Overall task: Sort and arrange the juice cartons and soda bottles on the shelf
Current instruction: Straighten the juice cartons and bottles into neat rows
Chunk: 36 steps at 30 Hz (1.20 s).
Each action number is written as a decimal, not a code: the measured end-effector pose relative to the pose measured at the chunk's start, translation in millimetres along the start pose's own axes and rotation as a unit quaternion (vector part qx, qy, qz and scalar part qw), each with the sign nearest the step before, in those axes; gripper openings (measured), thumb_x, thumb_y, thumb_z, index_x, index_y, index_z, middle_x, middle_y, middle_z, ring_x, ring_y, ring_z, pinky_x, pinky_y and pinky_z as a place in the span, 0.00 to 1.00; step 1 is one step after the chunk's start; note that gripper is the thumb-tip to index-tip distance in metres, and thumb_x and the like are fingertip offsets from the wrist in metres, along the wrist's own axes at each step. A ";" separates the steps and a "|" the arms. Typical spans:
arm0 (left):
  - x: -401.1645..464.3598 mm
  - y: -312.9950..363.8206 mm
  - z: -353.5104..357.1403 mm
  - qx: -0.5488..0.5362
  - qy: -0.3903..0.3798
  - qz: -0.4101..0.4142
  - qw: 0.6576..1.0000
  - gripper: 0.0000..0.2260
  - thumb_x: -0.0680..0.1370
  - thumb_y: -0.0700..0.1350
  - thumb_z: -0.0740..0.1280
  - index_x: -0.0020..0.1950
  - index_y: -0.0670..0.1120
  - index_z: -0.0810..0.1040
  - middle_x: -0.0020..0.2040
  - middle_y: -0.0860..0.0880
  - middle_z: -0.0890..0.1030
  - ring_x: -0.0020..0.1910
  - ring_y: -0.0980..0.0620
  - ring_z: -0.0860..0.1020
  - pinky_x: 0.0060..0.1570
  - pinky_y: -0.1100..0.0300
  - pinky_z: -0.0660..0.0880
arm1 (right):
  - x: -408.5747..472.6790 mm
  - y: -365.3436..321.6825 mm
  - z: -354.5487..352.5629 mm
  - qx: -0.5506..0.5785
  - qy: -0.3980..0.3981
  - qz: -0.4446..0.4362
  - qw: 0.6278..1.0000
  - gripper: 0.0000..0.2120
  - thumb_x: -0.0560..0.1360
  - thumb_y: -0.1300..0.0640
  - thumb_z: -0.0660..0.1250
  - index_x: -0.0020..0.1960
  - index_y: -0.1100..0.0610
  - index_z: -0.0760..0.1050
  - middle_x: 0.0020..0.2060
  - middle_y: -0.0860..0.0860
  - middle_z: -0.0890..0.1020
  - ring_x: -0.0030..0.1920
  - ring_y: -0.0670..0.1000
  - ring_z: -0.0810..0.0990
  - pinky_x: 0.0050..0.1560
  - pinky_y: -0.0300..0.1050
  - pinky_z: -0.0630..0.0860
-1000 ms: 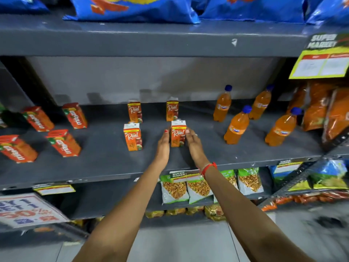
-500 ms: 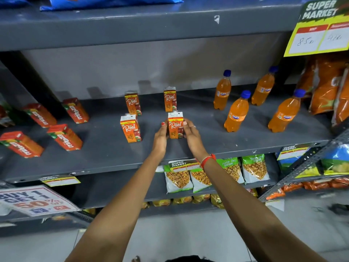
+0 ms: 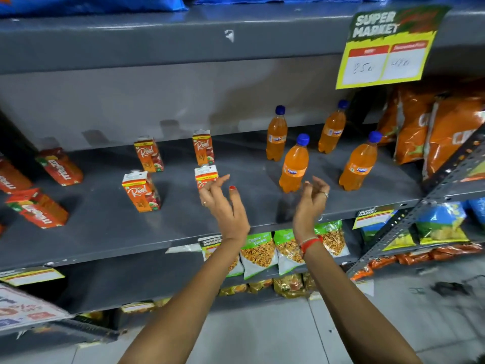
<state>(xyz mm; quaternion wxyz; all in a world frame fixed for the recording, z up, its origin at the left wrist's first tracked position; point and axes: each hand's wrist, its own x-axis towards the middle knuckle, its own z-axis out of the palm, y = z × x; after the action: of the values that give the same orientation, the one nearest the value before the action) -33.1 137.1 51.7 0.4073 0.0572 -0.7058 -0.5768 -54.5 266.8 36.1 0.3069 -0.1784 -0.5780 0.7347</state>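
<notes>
Several orange juice cartons stand upright on the grey shelf (image 3: 105, 232); the front right carton (image 3: 205, 174) is partly hidden behind my left hand (image 3: 224, 206), which is open and holds nothing. Another carton (image 3: 141, 191) stands to its left, with two more behind (image 3: 148, 155) (image 3: 203, 147). Red cartons (image 3: 38, 207) (image 3: 61, 166) lie flat at the left. Several orange soda bottles with blue caps stand at the right; the nearest bottle (image 3: 294, 164) is just beyond my right hand (image 3: 311, 203), which is open and apart from it.
Orange snack bags (image 3: 420, 127) fill the shelf's right end under a yellow price sign (image 3: 385, 48). Green-topped snack packets (image 3: 259, 253) hang on the shelf below. A slanted metal brace (image 3: 409, 219) crosses at the right. Blue bags sit on the top shelf.
Both hands have let go of the front right carton and drawn back toward the shelf's front edge, and the right hand has shifted right toward the bottles. The camera has moved closer.
</notes>
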 end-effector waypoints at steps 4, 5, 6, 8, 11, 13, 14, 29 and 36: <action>-1.3 6.3 27.0 -0.015 0.074 -0.030 0.997 0.09 0.72 0.35 0.59 0.51 0.35 0.73 0.51 0.49 0.66 0.48 0.57 0.66 0.51 0.66 0.67 | 36.3 -6.0 -14.6 -0.026 -0.011 0.000 1.000 0.06 0.78 0.62 0.59 0.55 0.57 0.68 0.45 0.47 0.75 0.45 0.38 0.75 0.46 0.30 0.71; -2.8 3.6 29.7 -0.013 0.082 -0.029 0.996 0.09 0.72 0.35 0.58 0.50 0.35 0.72 0.50 0.45 0.67 0.47 0.56 0.67 0.49 0.67 0.67 | 42.1 -6.4 -17.5 -0.032 -0.015 0.000 0.999 0.08 0.78 0.61 0.59 0.57 0.59 0.68 0.46 0.47 0.75 0.45 0.38 0.75 0.46 0.28 0.71; -5.4 0.2 32.0 -0.016 0.073 -0.023 0.997 0.08 0.72 0.36 0.58 0.49 0.36 0.72 0.49 0.43 0.68 0.46 0.54 0.69 0.47 0.66 0.68 | 47.4 -7.4 -19.9 -0.035 -0.019 0.004 0.999 0.10 0.78 0.61 0.59 0.59 0.60 0.68 0.46 0.48 0.74 0.45 0.38 0.75 0.45 0.26 0.71; -10.4 -7.8 37.2 -0.045 0.016 -0.034 0.998 0.07 0.74 0.39 0.56 0.49 0.41 0.71 0.47 0.44 0.70 0.43 0.58 0.71 0.45 0.69 0.68 | 55.8 -8.2 -22.6 -0.039 -0.034 0.022 0.998 0.12 0.79 0.60 0.58 0.62 0.61 0.67 0.49 0.50 0.74 0.49 0.43 0.75 0.47 0.26 0.71; -9.5 -12.4 54.6 -0.091 -0.111 -0.113 0.983 0.07 0.77 0.41 0.57 0.54 0.47 0.70 0.51 0.48 0.74 0.50 0.59 0.73 0.55 0.61 0.71 | 59.8 -7.1 -22.5 -0.067 -0.095 0.057 0.992 0.15 0.80 0.56 0.57 0.65 0.58 0.67 0.57 0.49 0.72 0.59 0.48 0.70 0.60 0.39 0.66; -3.4 -10.9 72.5 -0.099 -0.198 -0.192 0.956 0.12 0.80 0.43 0.55 0.62 0.46 0.69 0.61 0.46 0.72 0.61 0.51 0.71 0.63 0.51 0.68 | 59.5 -4.1 -21.4 -0.082 -0.142 0.069 0.984 0.16 0.80 0.53 0.55 0.67 0.56 0.67 0.60 0.49 0.70 0.61 0.46 0.67 0.63 0.42 0.64; 0.1 -9.2 81.1 -0.100 -0.239 -0.230 0.938 0.15 0.80 0.46 0.54 0.66 0.45 0.67 0.67 0.46 0.69 0.66 0.50 0.67 0.67 0.50 0.65 | 58.5 -3.2 -20.3 -0.091 -0.164 0.070 0.980 0.17 0.80 0.52 0.54 0.67 0.55 0.66 0.62 0.50 0.70 0.62 0.46 0.67 0.63 0.43 0.63; -4.5 -7.4 108.4 -0.099 -0.372 -0.325 0.864 0.24 0.80 0.56 0.45 0.71 0.45 0.63 0.71 0.43 0.67 0.70 0.46 0.65 0.71 0.49 0.60 | 63.2 8.0 -11.8 -0.133 -0.232 0.107 0.958 0.25 0.79 0.42 0.48 0.71 0.53 0.63 0.68 0.56 0.71 0.68 0.56 0.70 0.71 0.58 0.65; -10.2 -5.2 102.2 -0.051 -0.334 -0.317 0.886 0.24 0.79 0.57 0.49 0.70 0.46 0.65 0.71 0.45 0.67 0.70 0.47 0.64 0.70 0.52 0.59 | 52.8 0.6 -17.3 -0.099 -0.185 0.094 0.973 0.20 0.80 0.48 0.52 0.70 0.53 0.63 0.66 0.52 0.71 0.66 0.50 0.69 0.69 0.48 0.65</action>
<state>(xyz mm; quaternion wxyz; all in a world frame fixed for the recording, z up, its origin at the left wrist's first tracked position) -93.9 219.5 41.8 -0.0549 0.0615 -0.7138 -0.6955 -83.5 314.3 35.8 0.1051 -0.1225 -0.6749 0.7201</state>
